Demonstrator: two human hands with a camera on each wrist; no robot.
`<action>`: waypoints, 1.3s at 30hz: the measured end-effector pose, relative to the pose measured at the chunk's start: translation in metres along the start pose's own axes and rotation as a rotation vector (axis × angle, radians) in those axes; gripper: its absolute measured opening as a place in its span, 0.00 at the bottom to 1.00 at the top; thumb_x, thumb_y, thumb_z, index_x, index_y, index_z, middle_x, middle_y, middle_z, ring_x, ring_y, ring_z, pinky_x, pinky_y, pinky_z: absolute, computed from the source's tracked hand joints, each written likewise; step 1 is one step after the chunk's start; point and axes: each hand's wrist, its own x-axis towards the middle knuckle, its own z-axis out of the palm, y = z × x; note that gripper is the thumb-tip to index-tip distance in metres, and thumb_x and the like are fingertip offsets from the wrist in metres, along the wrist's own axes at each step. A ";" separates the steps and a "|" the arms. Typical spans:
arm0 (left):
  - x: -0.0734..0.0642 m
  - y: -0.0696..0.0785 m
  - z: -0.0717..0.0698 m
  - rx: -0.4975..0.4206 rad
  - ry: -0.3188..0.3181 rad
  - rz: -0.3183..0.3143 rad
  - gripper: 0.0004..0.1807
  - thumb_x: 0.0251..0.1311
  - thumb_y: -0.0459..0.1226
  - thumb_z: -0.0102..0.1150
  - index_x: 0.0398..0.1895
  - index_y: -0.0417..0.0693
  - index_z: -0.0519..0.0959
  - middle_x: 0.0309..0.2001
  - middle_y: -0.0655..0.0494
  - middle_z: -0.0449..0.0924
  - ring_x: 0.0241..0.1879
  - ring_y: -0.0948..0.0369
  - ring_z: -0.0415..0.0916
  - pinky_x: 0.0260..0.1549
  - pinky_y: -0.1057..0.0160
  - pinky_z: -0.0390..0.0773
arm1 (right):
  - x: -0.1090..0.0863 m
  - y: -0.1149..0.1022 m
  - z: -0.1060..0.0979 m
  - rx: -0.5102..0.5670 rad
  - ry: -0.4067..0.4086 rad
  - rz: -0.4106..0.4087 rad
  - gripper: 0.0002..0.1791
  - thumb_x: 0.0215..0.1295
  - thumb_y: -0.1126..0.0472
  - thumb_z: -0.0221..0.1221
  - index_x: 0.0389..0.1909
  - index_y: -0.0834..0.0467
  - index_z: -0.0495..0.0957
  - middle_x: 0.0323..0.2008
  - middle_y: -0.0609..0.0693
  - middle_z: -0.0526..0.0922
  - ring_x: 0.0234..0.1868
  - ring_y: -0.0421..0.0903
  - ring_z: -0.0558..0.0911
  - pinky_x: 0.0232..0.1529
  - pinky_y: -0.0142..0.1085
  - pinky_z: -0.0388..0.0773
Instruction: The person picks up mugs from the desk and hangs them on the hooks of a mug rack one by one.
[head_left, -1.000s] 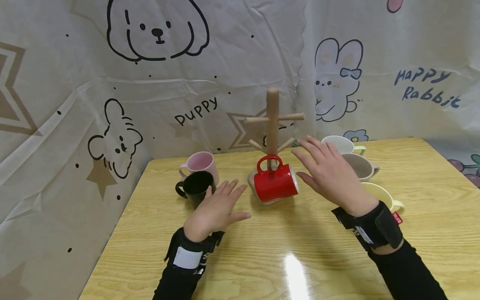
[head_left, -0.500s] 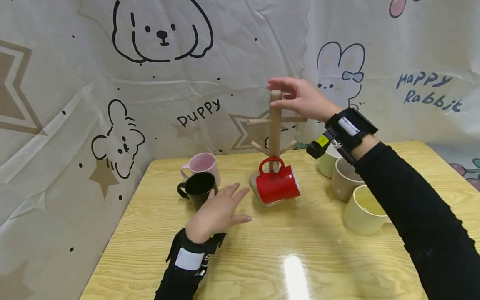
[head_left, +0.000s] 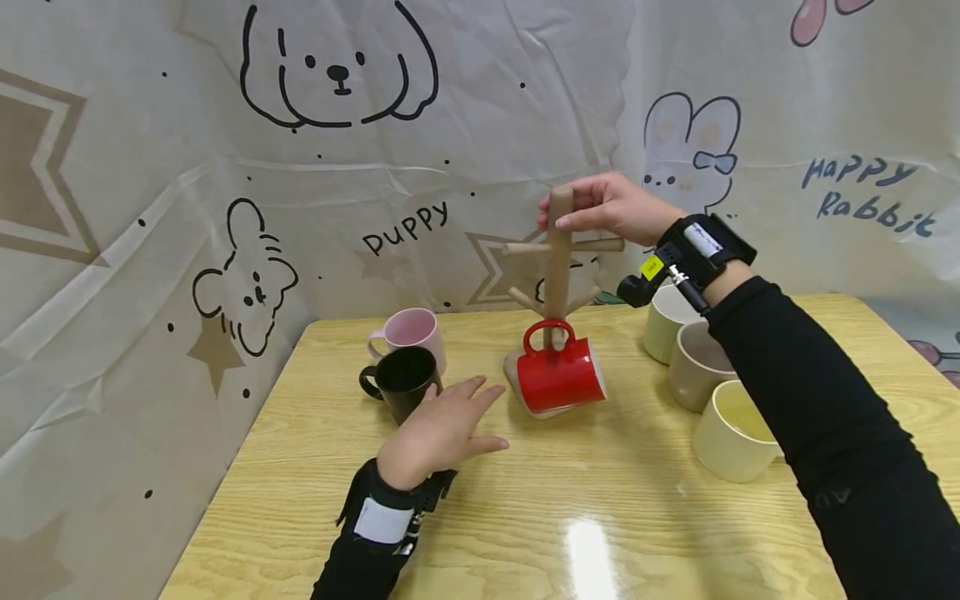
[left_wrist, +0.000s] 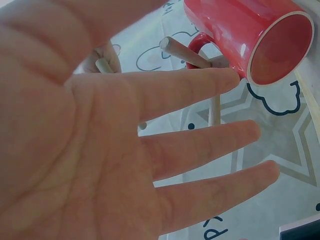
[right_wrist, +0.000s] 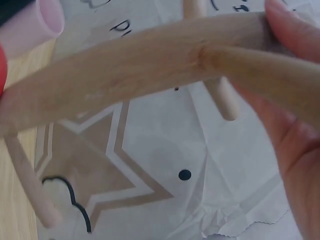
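Wooden mug tree (head_left: 557, 287) is where we look first: it stands on the wood-grain table (head_left: 292, 475), toward the far edge and roughly midway between the two far corners. We see the person's right hand (head_left: 618, 207) pinching its post near the top, thumb on the near side and fingers behind, just above the upper pegs. Red mug (head_left: 561, 375) hangs by its handle from a low peg on the near side, lying sideways with its mouth toward the table's right edge and hiding part of the tree's base.

We find the left hand (head_left: 438, 429) free of any hold, its fingers straight and spread apart beside the black mug (head_left: 405, 379); whether it touches that mug we cannot tell. Behind the black mug, nearer the far left corner, we see the pink mug (head_left: 422, 333), and both have their handles toward the left edge.

On the other side of the tree, we count three upright mugs in a row running from the far edge toward the near edge: pale green mug (head_left: 660, 329), taupe mug (head_left: 686, 375) and pale yellow mug (head_left: 723, 450). Beyond the far edge we see a printed cloth (head_left: 487, 125) with cartoon animals.
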 end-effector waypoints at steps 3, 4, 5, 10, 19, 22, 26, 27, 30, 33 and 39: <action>-0.001 0.000 0.000 0.003 -0.010 -0.004 0.37 0.50 0.56 0.54 0.64 0.52 0.62 0.64 0.46 0.61 0.63 0.53 0.56 0.58 0.36 0.53 | 0.000 0.001 0.001 -0.045 0.027 -0.024 0.20 0.55 0.60 0.58 0.48 0.65 0.74 0.41 0.49 0.83 0.47 0.49 0.76 0.51 0.34 0.72; -0.001 0.000 0.000 0.004 -0.013 -0.005 0.37 0.50 0.56 0.54 0.64 0.52 0.63 0.64 0.46 0.62 0.62 0.53 0.57 0.58 0.36 0.54 | 0.000 0.001 0.002 -0.057 0.040 -0.029 0.20 0.55 0.60 0.59 0.48 0.65 0.74 0.41 0.49 0.83 0.46 0.49 0.77 0.51 0.33 0.72; -0.001 0.001 0.000 0.005 -0.015 -0.004 0.37 0.50 0.56 0.54 0.64 0.52 0.63 0.64 0.46 0.62 0.62 0.53 0.57 0.58 0.36 0.54 | -0.001 0.001 0.003 -0.072 0.058 -0.034 0.20 0.54 0.60 0.59 0.47 0.65 0.74 0.40 0.49 0.83 0.46 0.48 0.77 0.50 0.33 0.73; -0.001 0.001 0.000 0.016 -0.014 -0.001 0.37 0.50 0.56 0.54 0.63 0.51 0.63 0.63 0.45 0.64 0.61 0.52 0.59 0.57 0.36 0.55 | -0.004 0.001 0.006 -0.148 0.188 -0.045 0.20 0.53 0.60 0.60 0.46 0.65 0.75 0.41 0.56 0.83 0.42 0.46 0.79 0.48 0.34 0.75; -0.001 0.001 -0.001 0.029 -0.004 0.010 0.36 0.51 0.55 0.54 0.63 0.50 0.64 0.62 0.44 0.65 0.60 0.52 0.60 0.56 0.37 0.57 | -0.016 -0.011 0.013 -0.438 0.481 0.134 0.24 0.48 0.51 0.64 0.42 0.62 0.76 0.40 0.60 0.82 0.36 0.43 0.78 0.36 0.32 0.72; -0.001 0.001 -0.001 0.034 -0.005 0.009 0.36 0.51 0.56 0.54 0.63 0.50 0.64 0.62 0.45 0.65 0.60 0.53 0.61 0.56 0.37 0.58 | -0.017 -0.015 0.015 -0.508 0.538 0.146 0.24 0.45 0.49 0.65 0.38 0.63 0.76 0.37 0.59 0.82 0.34 0.44 0.78 0.32 0.31 0.71; -0.001 0.001 -0.001 0.030 -0.006 0.009 0.36 0.52 0.55 0.53 0.62 0.50 0.64 0.61 0.45 0.66 0.60 0.52 0.61 0.56 0.37 0.58 | -0.016 -0.018 0.021 -0.560 0.577 0.158 0.23 0.44 0.49 0.66 0.32 0.63 0.73 0.31 0.57 0.79 0.31 0.45 0.73 0.28 0.33 0.69; -0.001 0.001 -0.001 0.028 -0.008 0.009 0.36 0.52 0.56 0.53 0.62 0.50 0.64 0.61 0.45 0.66 0.60 0.52 0.61 0.56 0.37 0.58 | -0.015 -0.020 0.022 -0.570 0.582 0.166 0.23 0.45 0.49 0.65 0.31 0.63 0.73 0.31 0.56 0.78 0.31 0.46 0.72 0.27 0.33 0.69; -0.001 0.000 -0.001 0.019 -0.013 0.001 0.35 0.52 0.55 0.53 0.62 0.51 0.64 0.61 0.45 0.66 0.60 0.52 0.61 0.57 0.37 0.57 | -0.012 -0.023 0.026 -0.581 0.591 0.203 0.23 0.45 0.48 0.65 0.31 0.63 0.71 0.31 0.55 0.76 0.32 0.46 0.72 0.28 0.35 0.70; 0.000 -0.001 0.000 0.014 -0.013 -0.002 0.35 0.52 0.55 0.54 0.62 0.51 0.65 0.61 0.45 0.67 0.59 0.52 0.62 0.56 0.37 0.58 | -0.009 -0.025 0.030 -0.599 0.621 0.226 0.23 0.44 0.47 0.65 0.29 0.63 0.71 0.31 0.55 0.77 0.32 0.47 0.72 0.30 0.36 0.70; 0.000 -0.002 0.000 -0.001 -0.016 0.000 0.35 0.51 0.54 0.55 0.62 0.50 0.65 0.60 0.45 0.68 0.59 0.52 0.63 0.56 0.37 0.58 | -0.007 -0.025 0.039 -0.639 0.692 0.268 0.24 0.44 0.45 0.64 0.25 0.61 0.69 0.29 0.54 0.77 0.32 0.48 0.72 0.30 0.37 0.68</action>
